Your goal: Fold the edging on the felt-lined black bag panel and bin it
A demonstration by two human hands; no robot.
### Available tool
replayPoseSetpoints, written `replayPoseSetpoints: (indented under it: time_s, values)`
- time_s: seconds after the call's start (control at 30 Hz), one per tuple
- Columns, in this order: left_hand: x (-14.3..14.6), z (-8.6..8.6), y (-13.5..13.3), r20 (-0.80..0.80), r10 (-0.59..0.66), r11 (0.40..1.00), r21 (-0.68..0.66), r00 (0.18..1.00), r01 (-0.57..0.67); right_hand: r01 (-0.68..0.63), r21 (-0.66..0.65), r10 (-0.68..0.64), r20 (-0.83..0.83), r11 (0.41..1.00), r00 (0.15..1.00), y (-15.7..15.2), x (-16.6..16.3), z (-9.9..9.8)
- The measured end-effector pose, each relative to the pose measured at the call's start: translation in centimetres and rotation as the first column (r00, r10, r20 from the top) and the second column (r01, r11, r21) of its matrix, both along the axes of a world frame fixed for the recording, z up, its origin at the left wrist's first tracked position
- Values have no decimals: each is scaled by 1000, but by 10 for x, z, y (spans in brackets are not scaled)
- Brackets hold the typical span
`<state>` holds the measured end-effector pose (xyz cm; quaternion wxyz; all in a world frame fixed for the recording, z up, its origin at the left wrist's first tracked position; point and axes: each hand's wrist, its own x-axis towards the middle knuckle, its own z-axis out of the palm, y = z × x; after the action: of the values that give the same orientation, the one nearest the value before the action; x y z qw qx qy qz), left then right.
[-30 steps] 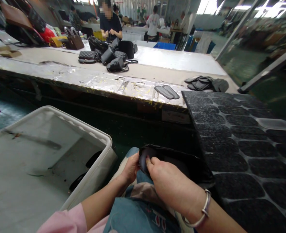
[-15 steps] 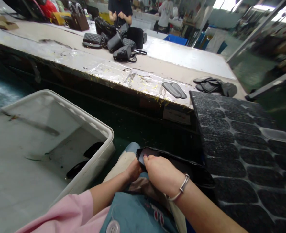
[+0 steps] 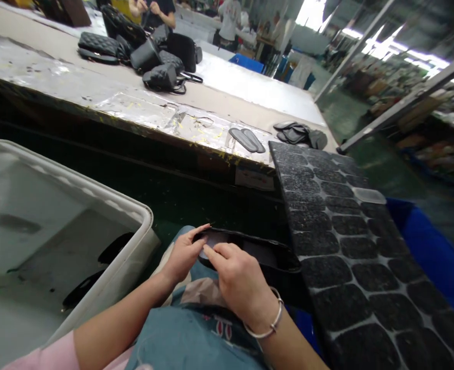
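Note:
Across my lap lies a long black bag (image 3: 277, 257), its opening facing up and a paler grey surface showing inside its left end. My left hand (image 3: 184, 252) is closed around the rim at that end, thumb on the inner side. From the right, my right hand (image 3: 240, 277) reaches over the opening, fingers curled and thumb and fingertips pressed on the grey part beside my left thumb. Part of the bag is hidden behind my right hand. A blue apron (image 3: 196, 339) covers my lap below the hands.
A white bin (image 3: 146, 221) with dark pieces inside stands at left. To the right is a black board (image 3: 327, 246) of rounded panels, with a blue container (image 3: 431, 246) beyond. Black bags (image 3: 161, 77) and grey oval pieces (image 3: 247, 140) lie on the long table (image 3: 127, 108); a person works behind it.
The view has swung right. My left hand has come up over the bag's end, fingers and thumb now showing on the rim; the bag's opening shows wider.

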<state>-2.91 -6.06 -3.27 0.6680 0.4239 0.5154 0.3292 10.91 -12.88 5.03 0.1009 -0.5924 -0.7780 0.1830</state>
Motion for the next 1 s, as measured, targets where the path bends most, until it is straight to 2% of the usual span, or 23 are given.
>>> replayPoseSetpoints:
  time_s: [0.03,0.07,0.1,0.13,0.17,0.2,0.23,0.27,0.3,0.33,0.4,0.5,0.6,0.7,0.8,0.9,1.0]
  values:
    - [1,-2,1,-39,-16,1000,11,999,17,74,130,-54,-152,989,987,-12,10,-2]
    - [1,-4,3,-81,-37,999,29,996,39,200,250,-121,-298,947,947,-26,22,-6]
    - [1,-6,5,-128,-62,996,50,990,69,367,354,-206,-417,860,885,-38,35,-13]
    - [-1,-8,7,-180,-85,992,80,980,101,549,402,-320,-508,733,799,-50,49,-21]
    - [-3,-10,9,-236,-107,984,114,966,137,710,368,-434,-596,601,676,-59,63,-31]
    - [-5,-10,11,-296,-127,973,150,947,177,838,257,-530,-676,482,512,-66,76,-43]
    - [-7,-10,12,-362,-148,958,179,921,224,915,86,-601,-728,395,328,-70,87,-55]
    - [-9,-9,14,-428,-163,941,202,889,270,937,-97,-634,-759,336,149,-71,97,-67]
    - [-11,-7,15,-485,-179,926,212,856,314,915,-259,-646,-763,309,2,-71,104,-78]
    - [-13,-5,17,-529,-195,914,208,826,348,868,-389,-651,-752,308,-107,-69,109,-89]
    - [-14,0,19,-569,-230,904,176,790,390,750,-563,-669,-709,348,-222,-63,114,-108]
    - [-13,5,22,-581,-256,902,143,772,406,520,-746,-741,-610,417,-281,-54,112,-130]
    - [-11,7,22,-629,-244,900,137,738,414,356,-818,-748,-564,451,-348,-43,105,-145]
    - [-11,8,21,-667,-232,892,145,708,429,343,-826,-692,-562,447,-453,-33,97,-154]
    - [-12,9,21,-717,-230,871,150,659,468,399,-824,-624,-566,402,-540,-27,90,-162]
    - [-12,12,21,-762,-214,841,174,611,512,445,-821,-591,-569,359,-572,-27,87,-171]
    - [-9,18,22,-821,-175,814,190,544,549,466,-811,-598,-579,354,-554,-27,87,-178]
